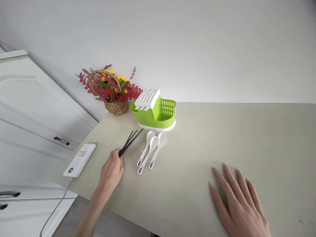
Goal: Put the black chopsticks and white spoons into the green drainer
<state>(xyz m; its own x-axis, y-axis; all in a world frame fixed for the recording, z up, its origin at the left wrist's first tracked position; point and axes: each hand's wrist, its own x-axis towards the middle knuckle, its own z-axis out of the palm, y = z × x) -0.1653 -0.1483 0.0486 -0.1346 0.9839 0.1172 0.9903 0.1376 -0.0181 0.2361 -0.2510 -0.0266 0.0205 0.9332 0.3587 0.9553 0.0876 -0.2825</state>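
Observation:
My left hand (111, 168) is closed around one end of several black chopsticks (128, 143), whose other ends fan out toward the back of the table. Just right of them lie three white spoons (151, 149), side by side and partly overlapping, bowls pointing away from me. Behind the spoons stands a green cutlery holder (153, 117) with a white slotted lid over its left part, a lattice-walled open part on the right and a white base. My right hand (239, 200) is low over the table at the right, fingers spread, holding nothing.
A wicker basket (117, 108) of red leaves and yellow flowers stands behind and left of the holder. Near the left edge of the table (222, 131) lies a white power bank (80, 160) with a grey cable (55, 209) hanging down. White cabinets (29, 108) border the left side.

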